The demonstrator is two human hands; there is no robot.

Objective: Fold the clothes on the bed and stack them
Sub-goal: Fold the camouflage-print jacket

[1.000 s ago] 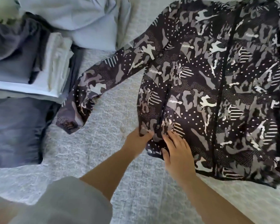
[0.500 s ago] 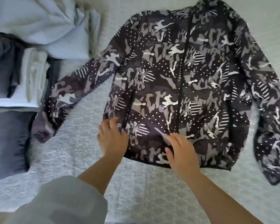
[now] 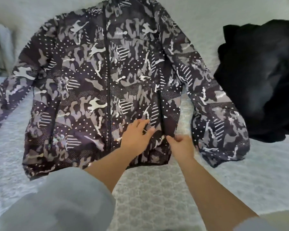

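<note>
A: Head view. A pale quilted bed [image 3: 148,194] is seen; a camouflage jacket [image 3: 90,84] is spread flat on it, zipped, sleeves out.

B: Left hand [image 3: 135,139] is laid flat with relaxed fingers; right hand [image 3: 182,146] pinches fabric near the hem.

A: Wrinkles should be smoothed outward before the sleeves are folded.

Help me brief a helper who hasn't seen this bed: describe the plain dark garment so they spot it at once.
Start from the pale textured bedspread, where a camouflage-print jacket lies spread flat. Just past its sleeve at the frame's right edge sits a crumpled black garment. It is solid black with no pattern, bunched in a heap rather than laid out.
</note>
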